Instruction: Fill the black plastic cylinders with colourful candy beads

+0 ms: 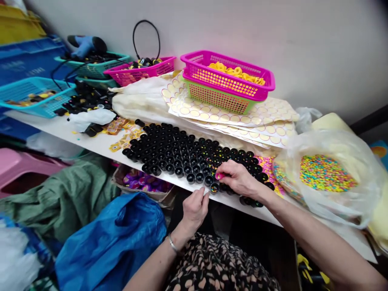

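Observation:
Several small black cups (178, 151) stand packed together on a white table (100, 143); the ones toward the right hold coloured candy beads. My right hand (239, 178) is closed on a small pink scoop (219, 176) just above a filled cup (214, 188) at the front edge. My left hand (195, 208) rests against the table's front edge beside that cup, fingers curled together with nothing visible in them. A clear plastic bag of coloured candy beads (327, 173) lies to the right.
Stacked pink and green baskets with yellow rings (230, 79) sit on sticker sheets (242, 117) at the back. More baskets (33, 95) and loose black caps (87, 101) crowd the left. A blue bag (112, 242) and green cloth (66, 198) lie below the table.

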Demonstrator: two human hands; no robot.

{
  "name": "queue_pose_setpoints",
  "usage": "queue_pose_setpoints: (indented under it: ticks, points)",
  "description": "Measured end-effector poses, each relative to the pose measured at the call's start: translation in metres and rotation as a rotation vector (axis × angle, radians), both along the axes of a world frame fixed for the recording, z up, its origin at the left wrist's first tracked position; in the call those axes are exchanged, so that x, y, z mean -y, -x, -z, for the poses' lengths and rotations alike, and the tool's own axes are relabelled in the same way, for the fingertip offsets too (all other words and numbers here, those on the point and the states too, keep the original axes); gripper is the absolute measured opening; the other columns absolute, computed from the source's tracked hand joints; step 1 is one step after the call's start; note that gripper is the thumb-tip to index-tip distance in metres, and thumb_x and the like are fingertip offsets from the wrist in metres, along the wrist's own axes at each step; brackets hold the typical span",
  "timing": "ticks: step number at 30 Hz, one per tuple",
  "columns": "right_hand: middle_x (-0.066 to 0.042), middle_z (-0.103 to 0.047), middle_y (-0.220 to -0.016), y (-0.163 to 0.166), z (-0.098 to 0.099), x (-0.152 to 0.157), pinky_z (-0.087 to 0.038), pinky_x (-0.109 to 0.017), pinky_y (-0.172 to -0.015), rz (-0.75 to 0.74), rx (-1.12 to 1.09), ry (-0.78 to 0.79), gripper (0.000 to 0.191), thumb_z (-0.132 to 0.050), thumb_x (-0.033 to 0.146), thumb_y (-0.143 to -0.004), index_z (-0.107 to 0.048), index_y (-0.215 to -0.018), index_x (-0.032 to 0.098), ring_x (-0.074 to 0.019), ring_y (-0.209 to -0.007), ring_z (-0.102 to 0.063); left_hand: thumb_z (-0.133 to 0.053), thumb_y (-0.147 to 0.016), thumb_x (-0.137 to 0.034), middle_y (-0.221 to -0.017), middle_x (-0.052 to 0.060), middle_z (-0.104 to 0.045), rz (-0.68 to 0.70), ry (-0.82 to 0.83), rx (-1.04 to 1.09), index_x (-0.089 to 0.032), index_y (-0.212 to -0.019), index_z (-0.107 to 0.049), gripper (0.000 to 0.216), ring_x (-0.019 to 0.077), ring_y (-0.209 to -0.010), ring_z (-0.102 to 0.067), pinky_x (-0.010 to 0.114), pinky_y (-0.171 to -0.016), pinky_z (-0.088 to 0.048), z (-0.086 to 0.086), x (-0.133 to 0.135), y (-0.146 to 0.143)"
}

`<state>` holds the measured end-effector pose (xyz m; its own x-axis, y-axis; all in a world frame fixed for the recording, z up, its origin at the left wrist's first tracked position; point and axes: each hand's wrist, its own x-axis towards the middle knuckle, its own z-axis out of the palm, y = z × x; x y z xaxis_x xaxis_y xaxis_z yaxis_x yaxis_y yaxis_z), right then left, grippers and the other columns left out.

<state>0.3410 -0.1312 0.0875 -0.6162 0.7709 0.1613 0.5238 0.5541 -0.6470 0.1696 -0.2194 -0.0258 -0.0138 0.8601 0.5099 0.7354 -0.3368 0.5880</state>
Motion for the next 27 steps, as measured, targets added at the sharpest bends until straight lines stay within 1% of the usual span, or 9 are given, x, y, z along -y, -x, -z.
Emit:
queue_pose_setpoints:
  ticks: [2,4,8,13,18,21,23,25,27]
  points:
    - [-0.003,-0.06,-0.076,0.007,0.003,-0.003,-0.034,-0.029,-0.071,-0.063,0.213,-0.133,0.017,-0.047,0.016,-0.085,-0.062,-0.077,0.018,-0.0159,-0.077,-0.044,-0.047,-0.087,-0.024,-0.069,0.005,-0.062,-0.013,0.011,-0.033,-0.015,-0.101,-0.061,0.022,0.0126,-0.062,-0.059,0.022,-0.061,-0.047,0.0,-0.003,-0.004]
    - [-0.004,-0.059,-0.078,0.013,0.003,-0.005,-0.031,-0.029,-0.068,-0.112,0.394,-0.233,0.02,-0.044,0.015,-0.085,-0.061,-0.076,0.018,-0.0167,-0.076,-0.042,-0.044,-0.088,-0.023,-0.071,0.005,-0.062,-0.021,0.022,-0.048,-0.015,-0.103,-0.06,0.023,0.013,-0.064,-0.06,0.022,-0.062,-0.048,-0.002,-0.005,-0.005]
    - [-0.007,-0.057,-0.083,0.025,0.003,-0.006,-0.026,-0.032,-0.061,-0.194,0.621,-0.349,0.013,-0.049,0.015,-0.079,-0.061,-0.076,0.017,-0.0192,-0.079,-0.042,-0.042,-0.088,-0.021,-0.074,0.006,-0.063,-0.023,0.026,-0.029,-0.016,-0.105,-0.058,0.024,0.0135,-0.067,-0.061,0.023,-0.063,-0.048,-0.003,-0.008,-0.007]
    - [-0.01,-0.056,-0.084,0.036,0.002,-0.005,-0.025,-0.034,-0.061,-0.265,0.685,-0.419,0.012,-0.05,0.016,-0.079,-0.062,-0.077,0.016,-0.0223,-0.085,-0.043,-0.043,-0.088,-0.021,-0.079,0.006,-0.064,-0.042,0.025,0.0,-0.017,-0.104,-0.058,0.022,0.0135,-0.069,-0.061,0.023,-0.064,-0.049,-0.001,-0.009,-0.008]
    - [-0.01,-0.057,-0.086,0.035,-0.004,-0.002,-0.027,-0.034,-0.063,-0.229,0.655,-0.442,0.012,-0.05,0.015,-0.079,-0.061,-0.075,0.017,-0.0222,-0.085,-0.043,-0.044,-0.088,-0.021,-0.078,0.006,-0.064,-0.034,0.023,0.006,-0.016,-0.103,-0.058,0.021,0.0131,-0.069,-0.061,0.023,-0.064,-0.048,-0.001,-0.01,-0.007]
    - [-0.009,-0.058,-0.085,0.011,-0.013,0.0,-0.03,-0.032,-0.065,-0.113,0.57,-0.409,0.016,-0.048,0.012,-0.08,-0.063,-0.082,0.017,-0.0204,-0.081,-0.045,-0.045,-0.087,-0.02,-0.077,0.005,-0.063,-0.028,0.022,0.023,-0.016,-0.103,-0.058,0.021,0.0128,-0.071,-0.061,0.022,-0.064,-0.047,-0.001,-0.011,-0.007]
    - [-0.008,-0.06,-0.089,-0.023,-0.017,0.001,-0.035,-0.031,-0.069,0.044,0.434,-0.384,0.021,-0.044,0.014,-0.084,-0.064,-0.089,0.019,-0.0191,-0.082,-0.047,-0.046,-0.087,-0.021,-0.076,0.004,-0.063,-0.036,0.028,0.047,-0.016,-0.101,-0.059,0.02,0.0125,-0.071,-0.061,0.021,-0.064,-0.047,0.001,-0.012,-0.006]
    - [-0.008,-0.06,-0.095,-0.072,-0.016,0.0,-0.039,-0.031,-0.074,0.286,0.311,-0.355,0.023,-0.043,0.02,-0.086,-0.064,-0.094,0.019,-0.0187,-0.084,-0.051,-0.048,-0.086,-0.023,-0.073,0.003,-0.062,-0.041,0.032,0.071,-0.017,-0.1,-0.059,0.019,0.0121,-0.069,-0.06,0.021,-0.063,-0.046,0.003,-0.014,-0.006]
    - [-0.009,-0.06,-0.095,-0.125,-0.011,-0.001,-0.041,-0.031,-0.073,0.61,0.369,-0.31,0.022,-0.045,0.023,-0.083,-0.064,-0.095,0.018,-0.0203,-0.084,-0.054,-0.049,-0.085,-0.023,-0.071,0.002,-0.061,-0.043,0.026,0.079,-0.017,-0.099,-0.06,0.019,0.0116,-0.066,-0.06,0.021,-0.063,-0.046,0.006,-0.016,-0.005]
